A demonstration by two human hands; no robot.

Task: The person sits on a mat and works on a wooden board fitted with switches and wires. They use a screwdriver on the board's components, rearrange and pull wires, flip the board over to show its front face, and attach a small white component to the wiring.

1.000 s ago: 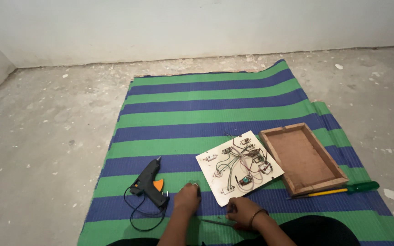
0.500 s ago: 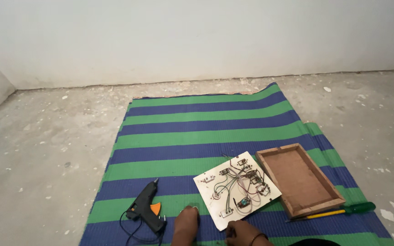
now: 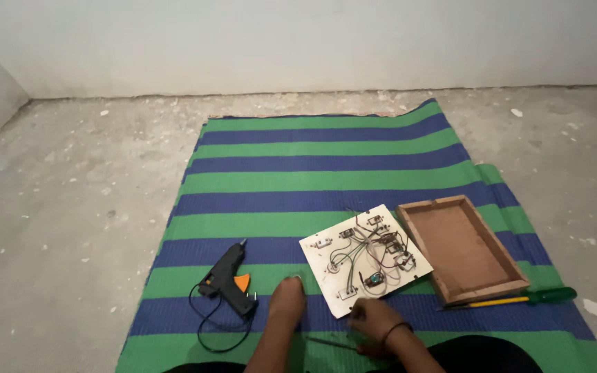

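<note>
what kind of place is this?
Likely a bare, unfinished room used as a floor workspace: speckled concrete floor, plain white wall, and a green-and-blue striped mat holding a wired board and glue gun.

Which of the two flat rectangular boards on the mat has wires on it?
The white board nearer the hands, covered in small components and coloured wires. The brown wooden tray to its right is bare inside, with a raised rim.

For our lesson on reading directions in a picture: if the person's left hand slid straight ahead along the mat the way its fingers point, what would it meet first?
The left hand points up the striped mat, between the glue gun and the white wired board. The way looks free to the mat's far edge, though the board's near-left corner lies close alongside.
</note>
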